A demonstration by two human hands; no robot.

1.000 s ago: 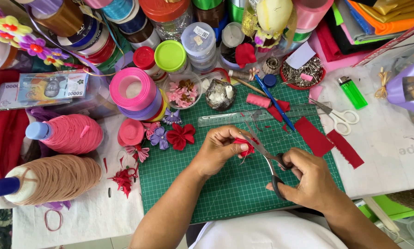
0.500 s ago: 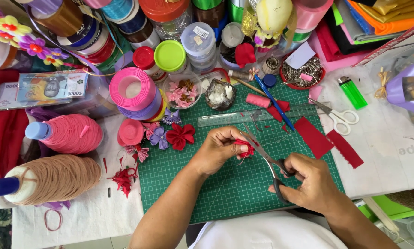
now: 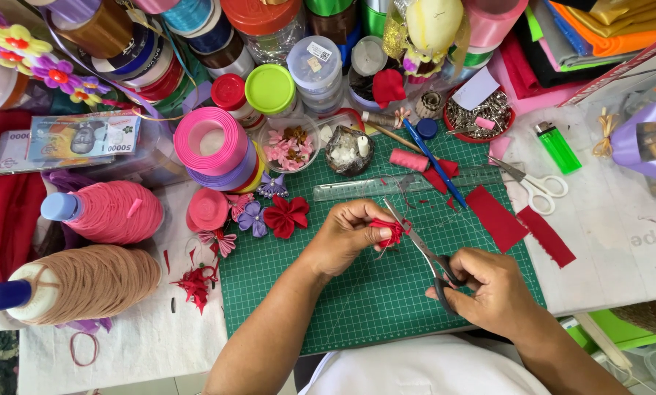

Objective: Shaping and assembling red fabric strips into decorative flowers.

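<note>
My left hand [image 3: 346, 235] pinches a small folded red fabric piece [image 3: 387, 231] over the green cutting mat [image 3: 357, 300]. In my right hand [image 3: 489, 289] is a pair of black-handled scissors [image 3: 424, 252]; their blades point up and left and their tips touch the red piece. A finished red fabric flower [image 3: 285, 215] lies just left of my left hand, next to a purple flower [image 3: 253, 217].
Red fabric strips [image 3: 498, 218], a clear ruler [image 3: 394, 186], white-handled scissors [image 3: 536, 183] and a green lighter [image 3: 558, 147] lie to the right. Ribbon spools [image 3: 215, 143], jars [image 3: 269, 91] and thread cones [image 3: 105, 212] crowd the left and back. A tray of pins [image 3: 481, 113] stands behind.
The scissor blades have closed in on the red piece, and my right hand has shifted slightly. My left hand keeps its pinch in the same spot.
</note>
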